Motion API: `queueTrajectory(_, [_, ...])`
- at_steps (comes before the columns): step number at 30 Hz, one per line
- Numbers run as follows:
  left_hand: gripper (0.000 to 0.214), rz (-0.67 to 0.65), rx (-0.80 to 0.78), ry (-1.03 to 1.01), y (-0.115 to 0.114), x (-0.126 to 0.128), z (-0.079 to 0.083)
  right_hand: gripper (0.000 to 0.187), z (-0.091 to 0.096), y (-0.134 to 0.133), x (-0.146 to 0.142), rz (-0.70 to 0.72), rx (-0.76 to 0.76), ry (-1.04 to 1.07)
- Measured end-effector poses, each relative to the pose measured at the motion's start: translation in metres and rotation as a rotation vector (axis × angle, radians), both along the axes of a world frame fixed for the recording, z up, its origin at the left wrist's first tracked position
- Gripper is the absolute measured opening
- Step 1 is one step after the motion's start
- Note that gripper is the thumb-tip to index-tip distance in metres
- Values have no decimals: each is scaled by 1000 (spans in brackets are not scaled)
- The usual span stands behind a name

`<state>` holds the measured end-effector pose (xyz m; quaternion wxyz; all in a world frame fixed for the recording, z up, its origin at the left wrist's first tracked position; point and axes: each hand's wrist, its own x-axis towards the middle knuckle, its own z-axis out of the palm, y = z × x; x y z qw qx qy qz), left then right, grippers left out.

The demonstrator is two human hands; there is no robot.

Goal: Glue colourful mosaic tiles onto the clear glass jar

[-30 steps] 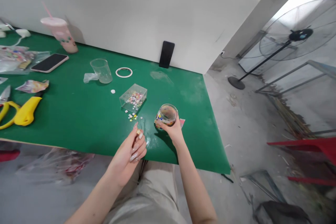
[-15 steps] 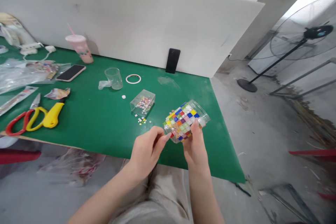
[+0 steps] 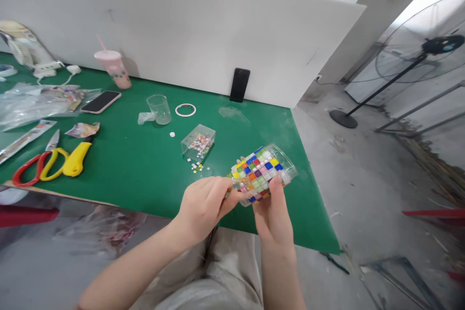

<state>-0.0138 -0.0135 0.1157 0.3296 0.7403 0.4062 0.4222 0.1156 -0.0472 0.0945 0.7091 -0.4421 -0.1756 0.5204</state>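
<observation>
A clear plastic cup covered in colourful square mosaic tiles [image 3: 256,172] is tilted above the table's front edge. My right hand [image 3: 274,208] grips it from below, thumb along the near side and fingers partly hidden behind. My left hand [image 3: 209,203] is closed in a pinch against the cup's left end; whatever lies between those fingertips is hidden. Just beyond the hands, a small clear box [image 3: 198,143] contains tiny coloured pieces. Several little star-shaped and square bits [image 3: 197,167] are scattered in front of it.
On the green table [image 3: 145,164] lie red-and-yellow-handled scissors [image 3: 39,162], a yellow-handled cutter [image 3: 77,159], a phone [image 3: 101,101], a clear cup [image 3: 160,110] and a tape ring [image 3: 185,110]. A pink tumbler [image 3: 115,70] and an upright black phone [image 3: 240,85] stand by the white partition [image 3: 181,29].
The mosaic cup and my right hand have shifted slightly right and down. My left hand has moved right, its fingertips now overlapping the cup's left end.
</observation>
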Motion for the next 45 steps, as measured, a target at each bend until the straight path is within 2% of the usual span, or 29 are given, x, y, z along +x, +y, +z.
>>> queueTrajectory(6, [25, -10, -122, -36, 1, 1, 3, 65, 0, -2, 1, -16, -10, -13])
queueTrajectory(13, [31, -40, 38, 51, 1, 3, 6, 62, 1, -6, 1, -13, -8, -28])
queueTrajectory(16, [36, -47, 53, 80, 1, 5, 8, 62, 4, -7, 1, -22, 1, 1])
queueTrajectory(20, [37, -64, -2, 88, 3, 5, 15, 61, 5, -7, 1, -7, -6, 59])
queueTrajectory(24, [28, -133, -105, 35, 0, 1, 19, 59, 3, -8, 1, 7, -48, 118])
queueTrajectory(26, [26, -94, -141, -22, -3, -2, 19, 58, 2, -7, 1, 6, -62, 121])
queueTrajectory(28, [25, 13, -158, -77, -5, -3, 16, 57, 2, -7, 1, -2, -65, 133])
queueTrajectory(30, [15, 134, -131, -136, -5, -3, 12, 55, 3, -8, 1, -6, -65, 158])
queueTrajectory(32, [13, 194, -65, -194, -3, -2, 7, 54, 6, -9, 0, -3, -60, 175])
queueTrajectory(33, [19, 184, -43, -219, -2, -2, 5, 54, 8, -10, 0, 1, -59, 180])
queueTrajectory(35, [33, 84, -82, -268, 0, -1, 2, 55, 11, -12, -1, 6, -55, 185])
queueTrajectory(39, [46, -167, -371, -370, 0, 1, 4, 53, 14, -14, 0, 25, -48, 167])
queueTrajectory(45, [51, -225, -496, -444, -3, 6, 7, 45, 13, -13, -1, -7, -58, 186])
